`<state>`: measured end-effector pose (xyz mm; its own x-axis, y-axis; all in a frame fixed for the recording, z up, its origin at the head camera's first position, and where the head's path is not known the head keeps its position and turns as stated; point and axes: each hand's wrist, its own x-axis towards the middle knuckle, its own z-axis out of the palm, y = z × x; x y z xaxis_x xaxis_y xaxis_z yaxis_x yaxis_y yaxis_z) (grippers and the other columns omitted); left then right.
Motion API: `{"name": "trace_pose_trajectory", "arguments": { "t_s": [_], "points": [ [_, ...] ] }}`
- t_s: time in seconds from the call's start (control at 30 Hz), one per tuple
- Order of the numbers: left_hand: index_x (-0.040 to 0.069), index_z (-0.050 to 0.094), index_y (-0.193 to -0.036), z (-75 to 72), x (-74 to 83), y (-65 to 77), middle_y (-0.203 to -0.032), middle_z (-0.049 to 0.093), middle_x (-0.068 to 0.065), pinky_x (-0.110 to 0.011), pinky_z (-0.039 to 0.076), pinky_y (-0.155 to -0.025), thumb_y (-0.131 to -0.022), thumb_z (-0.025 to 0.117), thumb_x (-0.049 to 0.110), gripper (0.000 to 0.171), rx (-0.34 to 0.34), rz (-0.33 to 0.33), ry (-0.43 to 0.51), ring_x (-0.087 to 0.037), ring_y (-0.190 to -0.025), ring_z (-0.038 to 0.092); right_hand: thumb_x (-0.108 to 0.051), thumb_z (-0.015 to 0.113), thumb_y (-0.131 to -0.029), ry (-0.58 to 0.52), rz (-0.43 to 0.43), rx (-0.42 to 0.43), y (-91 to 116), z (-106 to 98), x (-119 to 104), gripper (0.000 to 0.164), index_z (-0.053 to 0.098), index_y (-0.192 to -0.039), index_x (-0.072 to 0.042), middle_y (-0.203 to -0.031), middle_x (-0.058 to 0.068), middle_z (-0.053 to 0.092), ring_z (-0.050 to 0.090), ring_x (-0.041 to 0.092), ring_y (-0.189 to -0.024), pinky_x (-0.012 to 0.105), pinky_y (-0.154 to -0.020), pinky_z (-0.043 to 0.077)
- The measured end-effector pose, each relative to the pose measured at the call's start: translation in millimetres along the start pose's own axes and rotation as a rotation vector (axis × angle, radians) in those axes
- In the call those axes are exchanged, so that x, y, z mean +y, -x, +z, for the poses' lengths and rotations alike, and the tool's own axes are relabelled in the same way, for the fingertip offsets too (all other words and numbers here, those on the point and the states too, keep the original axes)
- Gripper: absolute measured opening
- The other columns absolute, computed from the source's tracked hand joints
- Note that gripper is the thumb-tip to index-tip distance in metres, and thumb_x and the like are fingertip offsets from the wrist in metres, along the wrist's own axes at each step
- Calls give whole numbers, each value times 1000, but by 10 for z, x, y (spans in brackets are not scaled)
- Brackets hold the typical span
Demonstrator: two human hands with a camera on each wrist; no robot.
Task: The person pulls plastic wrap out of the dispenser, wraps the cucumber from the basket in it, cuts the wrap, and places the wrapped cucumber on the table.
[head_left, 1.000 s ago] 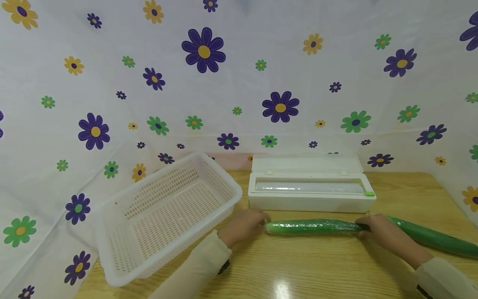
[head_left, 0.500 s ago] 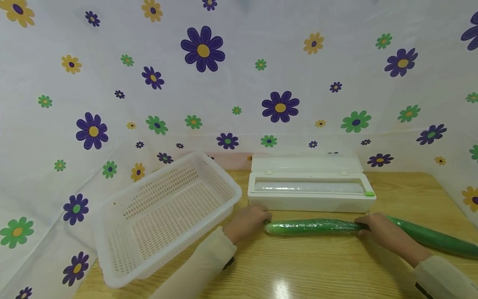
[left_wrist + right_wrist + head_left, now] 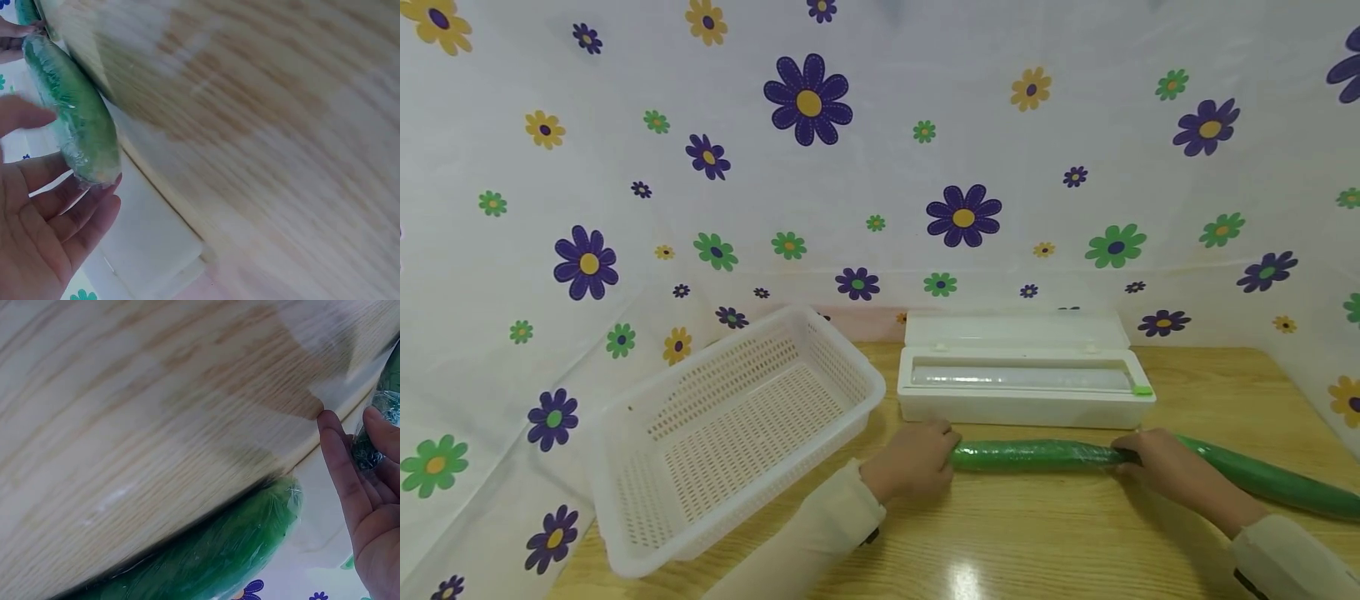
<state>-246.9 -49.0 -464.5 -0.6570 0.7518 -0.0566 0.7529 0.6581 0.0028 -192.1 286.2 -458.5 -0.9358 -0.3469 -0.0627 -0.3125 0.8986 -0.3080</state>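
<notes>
A cucumber [image 3: 1036,455] wrapped in clear plastic film lies across the table in front of the white box. My left hand [image 3: 916,461] is at its left end and covers the tip in the head view. In the left wrist view the fingers [image 3: 80,220] curve behind the wrapped end, with the thumb over its side. My right hand [image 3: 1167,468] pinches the other end between thumb and fingers, as the right wrist view shows. A second film-wrapped cucumber [image 3: 1277,479] lies to the right, partly behind the right hand and forearm.
Behind the cucumber, a white cling film box [image 3: 1026,410] stands with its lid up, a film roll [image 3: 1022,378] inside and a green tab at its right. A white perforated basket [image 3: 745,500] sits at the left. A flowered sheet [image 3: 880,167] hangs behind the wooden table [image 3: 1037,542].
My left hand has moved right, from beside the cucumber's left tip to over that end. The right hand keeps its hold, and the cucumber stays about where it was.
</notes>
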Motion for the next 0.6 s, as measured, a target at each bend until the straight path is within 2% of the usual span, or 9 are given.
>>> {"name": "trace_pose_trajectory", "arguments": {
  "t_s": [0.17, 0.3, 0.4, 0.5, 0.6],
  "points": [
    [14, 63, -111, 66, -30, -54, -99, 66, 2, -18, 52, -69, -86, 66, 16, 25, 49, 22, -106, -7, -86, 61, -8, 73, -76, -9, -11, 10, -2, 10, -6, 29, 65, -100, 7, -94, 17, 69, 67, 30, -86, 41, -71, 55],
    [13, 64, -107, 55, -36, -76, -95, 69, 1, -19, 52, -66, -86, 65, 9, 21, 55, 11, -101, -9, -83, 63, -6, 72, -77, -10, -25, 42, -5, 19, -6, 34, 60, -107, 7, -100, 20, 67, 66, 34, -92, 44, -74, 55],
    [13, 64, -106, 56, -53, -86, -96, 69, 1, -19, 53, -68, -87, 64, 9, 20, 43, 11, -88, -9, -85, 64, -6, 70, -80, 7, -25, 42, -2, 29, -14, 24, 57, -99, -1, -90, 9, 67, 64, 20, -81, 36, -65, 53],
    [12, 65, -102, 57, -82, -93, -94, 70, 1, -19, 52, -68, -87, 62, 7, 16, 55, 34, -48, -9, -82, 64, -8, 69, -81, 21, -17, 25, 1, 35, -24, 19, 52, -90, -8, -79, -2, 61, 53, 7, -69, 27, -56, 44],
    [11, 65, -94, 53, -121, -92, -88, 69, 1, -17, 49, -68, -87, 61, 4, 11, 80, 60, 8, -8, -79, 62, -8, 70, -79, 33, -22, 35, 1, 42, -23, 18, 54, -88, -9, -79, -3, 60, 53, 6, -70, 27, -57, 44]
  ]
}}
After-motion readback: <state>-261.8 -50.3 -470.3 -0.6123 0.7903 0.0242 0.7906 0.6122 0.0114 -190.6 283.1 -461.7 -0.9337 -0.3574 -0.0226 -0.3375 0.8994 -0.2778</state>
